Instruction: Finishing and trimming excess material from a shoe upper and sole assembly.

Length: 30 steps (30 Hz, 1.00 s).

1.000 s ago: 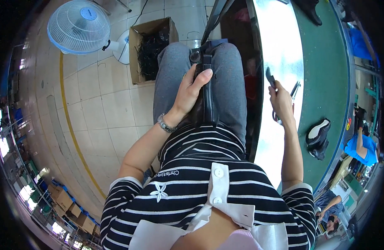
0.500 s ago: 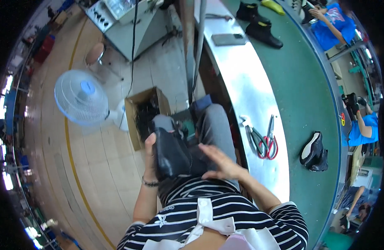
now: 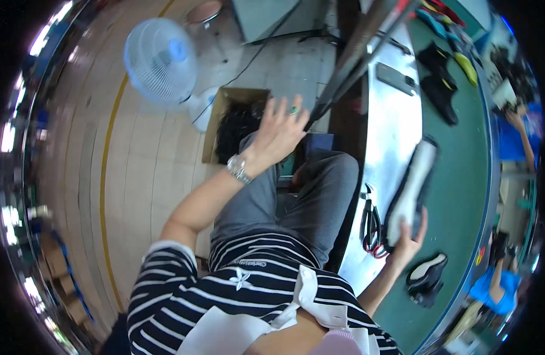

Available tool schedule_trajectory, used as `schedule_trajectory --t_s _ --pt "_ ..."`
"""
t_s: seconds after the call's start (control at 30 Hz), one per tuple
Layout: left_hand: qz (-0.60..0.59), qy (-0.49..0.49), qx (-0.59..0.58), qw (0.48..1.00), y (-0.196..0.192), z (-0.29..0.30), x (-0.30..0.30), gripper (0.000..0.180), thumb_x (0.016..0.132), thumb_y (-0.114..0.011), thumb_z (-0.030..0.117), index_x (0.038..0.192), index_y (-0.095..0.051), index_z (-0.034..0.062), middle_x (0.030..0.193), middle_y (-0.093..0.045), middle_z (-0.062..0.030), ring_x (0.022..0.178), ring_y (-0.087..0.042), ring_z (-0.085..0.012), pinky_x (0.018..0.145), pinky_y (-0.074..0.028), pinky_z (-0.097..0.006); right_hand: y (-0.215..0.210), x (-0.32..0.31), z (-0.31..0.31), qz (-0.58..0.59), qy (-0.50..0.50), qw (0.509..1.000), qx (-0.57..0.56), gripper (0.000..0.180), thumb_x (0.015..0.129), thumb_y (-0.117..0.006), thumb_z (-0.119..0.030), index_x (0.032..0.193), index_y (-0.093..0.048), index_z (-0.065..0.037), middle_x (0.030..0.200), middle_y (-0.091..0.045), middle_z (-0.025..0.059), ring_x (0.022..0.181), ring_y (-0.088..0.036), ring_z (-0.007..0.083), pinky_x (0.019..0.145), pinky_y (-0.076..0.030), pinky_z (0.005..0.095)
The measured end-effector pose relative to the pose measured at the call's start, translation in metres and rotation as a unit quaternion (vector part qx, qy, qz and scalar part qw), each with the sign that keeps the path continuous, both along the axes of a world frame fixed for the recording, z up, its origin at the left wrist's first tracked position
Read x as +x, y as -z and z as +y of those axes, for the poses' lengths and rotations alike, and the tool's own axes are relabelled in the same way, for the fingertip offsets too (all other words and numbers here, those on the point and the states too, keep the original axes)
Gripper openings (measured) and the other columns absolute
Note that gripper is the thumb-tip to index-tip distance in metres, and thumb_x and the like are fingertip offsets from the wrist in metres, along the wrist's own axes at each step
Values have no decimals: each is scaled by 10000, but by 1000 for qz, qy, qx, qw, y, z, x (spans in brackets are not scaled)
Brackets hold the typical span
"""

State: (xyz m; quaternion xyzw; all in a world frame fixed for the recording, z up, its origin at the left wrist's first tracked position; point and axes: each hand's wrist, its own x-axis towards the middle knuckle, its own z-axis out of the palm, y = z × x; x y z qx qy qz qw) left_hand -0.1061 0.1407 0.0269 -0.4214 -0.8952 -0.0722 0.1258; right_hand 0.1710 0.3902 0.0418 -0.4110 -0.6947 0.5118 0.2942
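Observation:
My right hand [image 3: 410,241] grips a black shoe [image 3: 415,188] by one end, its pale sole turned toward me, above the seam between the metal bench top and the green surface. My left hand [image 3: 279,131] is lifted over my knee, fingers spread, with nothing in it. Beyond that hand is a cardboard box [image 3: 209,141] of black scraps. Close to the held shoe, red-handled scissors [image 3: 376,251] and a dark-handled hand tool [image 3: 367,223] lie on the metal top, partly overlapping. Another black shoe [image 3: 427,277] with a pale sole lies on the green surface nearer me.
A phone [image 3: 395,78] rests on the metal top [image 3: 396,121]. Farther along the green surface [image 3: 459,177] are a pair of black shoes [image 3: 439,97] and a yellow-green item [image 3: 466,69]. A metal post [image 3: 349,56] rises beside the bench. A fan [image 3: 161,60] stands left; people work at right.
The black shoe has gone from my left hand over my lap to my right hand over the bench. My left hand has let go and moved up, and the view has shifted.

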Motion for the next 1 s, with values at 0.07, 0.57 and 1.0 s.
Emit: schedule_trajectory --t_s 0.07,0.57,1.0 --pt "57 4 -79 995 11 -2 -4 397 812 -631 196 1161 -566 18 1321 -479 -200 1165 -478 -356 1024 -338 -487 10 3 38 47 89 995 8 511 879 -670 -140 1342 -491 -19 1223 -578 108 1106 -549 180 956 -423 286" --pt "-262 -210 -4 942 121 -57 2 515 894 -572 333 1340 -477 95 1346 -472 -230 1163 -496 -388 992 -391 -478 61 -69 193 -61 -38 996 45 357 922 -608 -164 1210 -593 46 844 -665 54 716 -581 83 646 -467 216" --pt "-257 -262 124 922 142 -44 12 424 900 -573 331 1233 -574 70 1145 -586 -192 1041 -574 -367 880 -468 -419 94 -391 340 -56 -80 955 280 758 766 -725 -289 1353 -402 67 1218 -534 243 1017 -609 321 891 -477 386"
